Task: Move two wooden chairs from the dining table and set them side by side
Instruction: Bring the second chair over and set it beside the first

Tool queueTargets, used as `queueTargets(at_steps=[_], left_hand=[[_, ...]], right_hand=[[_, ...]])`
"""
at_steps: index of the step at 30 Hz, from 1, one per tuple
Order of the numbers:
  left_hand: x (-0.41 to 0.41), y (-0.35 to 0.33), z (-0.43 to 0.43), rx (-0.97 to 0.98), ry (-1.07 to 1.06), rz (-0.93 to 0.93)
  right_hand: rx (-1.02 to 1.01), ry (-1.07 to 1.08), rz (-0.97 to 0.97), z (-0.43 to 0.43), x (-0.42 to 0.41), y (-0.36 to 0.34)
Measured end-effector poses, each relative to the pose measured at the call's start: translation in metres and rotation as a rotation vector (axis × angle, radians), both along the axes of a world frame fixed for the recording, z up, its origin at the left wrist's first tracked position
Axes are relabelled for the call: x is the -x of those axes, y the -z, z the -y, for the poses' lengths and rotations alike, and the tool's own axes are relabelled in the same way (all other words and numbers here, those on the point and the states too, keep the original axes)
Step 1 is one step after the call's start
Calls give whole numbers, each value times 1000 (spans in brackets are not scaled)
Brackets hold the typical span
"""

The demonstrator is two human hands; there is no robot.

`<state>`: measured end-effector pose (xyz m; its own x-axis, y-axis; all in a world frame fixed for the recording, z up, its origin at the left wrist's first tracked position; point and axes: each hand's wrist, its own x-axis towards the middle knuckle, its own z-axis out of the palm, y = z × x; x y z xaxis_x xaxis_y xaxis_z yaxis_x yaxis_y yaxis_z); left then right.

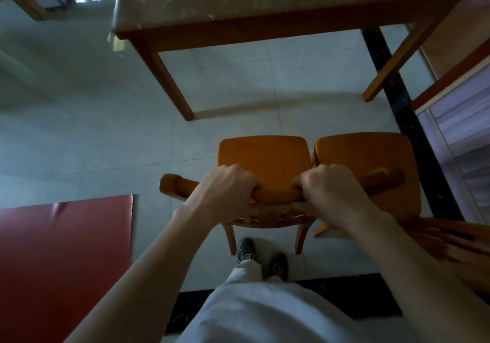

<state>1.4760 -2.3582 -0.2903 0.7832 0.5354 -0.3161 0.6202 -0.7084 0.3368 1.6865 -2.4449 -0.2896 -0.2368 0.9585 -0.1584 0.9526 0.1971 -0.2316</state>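
Pale trousers (265,311): foreground, bottom centre; two dark shoes (246,248) below them on the light tiled floor (79,130), toes toward the chairs.

Red mat (63,257): flat on the floor, lower left.

Left hand (225,193): fingers (233,173) curled fully over the top rail of the left chair (262,157), thumb under the rail; closed grip on the wood.

Right hand (328,194): same rail, toward its right end; fingers wrapped over it, thumb beneath; closed grip. Bare rail shows between the two hands.

Left chair: orange-brown wood, seat facing away from the person toward the table, rear legs splayed just ahead of the shoes. Whether all legs touch the floor cannot be told.

Right chair (363,154): same wood, just beside the left chair, seat edges nearly touching, a narrow gap between them. Held by neither hand. Its back is partly hidden by the right forearm.

Black tile strip (392,82): runs diagonally along the floor, right side, passing behind the right chair.

Dining table (265,27): farthest item, top of view; wooden frame, speckled pale worktop, two near legs visible. Open floor separates it from both chairs.
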Motion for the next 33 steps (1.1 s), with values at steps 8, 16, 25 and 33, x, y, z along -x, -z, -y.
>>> queueTargets(at_steps=[8,16,25,33], left_hand=[[44,45,120,116,-36,37],[53,76,168,32,5,88],[53,94,169,6,16,95],[37,114,187,26,-15,158]], right_hand=[[-145,-34,-61,122,34,43],[-269,-52,-99,164,37,75],[-401,-31,-157,160,37,86],[-374,-44,-83,174,23,102]])
